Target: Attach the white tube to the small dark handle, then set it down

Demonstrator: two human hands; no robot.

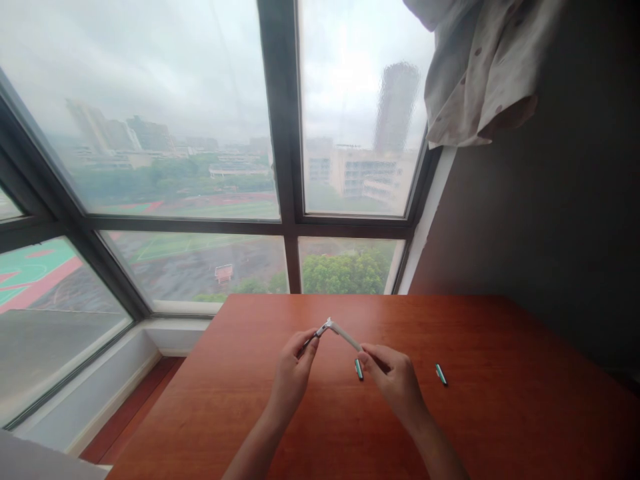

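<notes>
My right hand (393, 373) is closed around the lower end of a slim white razor handle (347, 337), which slants up to the left. Between the thumb and fingers of my left hand (295, 367) is a thin dark and silver piece, apparently a razor cartridge (321, 330). The two meet at an angle above the table; whether they are locked together cannot be made out. A small black and green cartridge (359, 370) lies just left of my right hand's fingers. Another similar cartridge (441, 375) rests farther right.
Both hands are above a reddish-brown wooden table (200, 413). Behind it stand large windows with dark frames (285, 133). A light cloth garment (480, 80) hangs at the upper right, by a dark wall (565, 213). A white ledge (120, 387) runs along the left.
</notes>
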